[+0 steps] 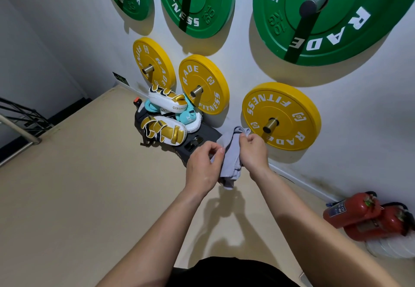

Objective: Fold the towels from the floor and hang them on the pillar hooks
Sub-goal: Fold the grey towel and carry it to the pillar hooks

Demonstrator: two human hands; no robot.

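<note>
Grey towel (231,156) is bunched up mid-frame, off the floor, with the left hand (203,165) pinching one edge and the right hand (253,152) gripping the top. Looks light and floppy, so I'd grab corners to square it up.

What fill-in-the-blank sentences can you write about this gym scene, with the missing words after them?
The left hand and the right hand together hold a grey ____.
The three lower weight plates on the wall are ____.
The upper weight plates are ____.
Missing words: towel; yellow; green.
</note>
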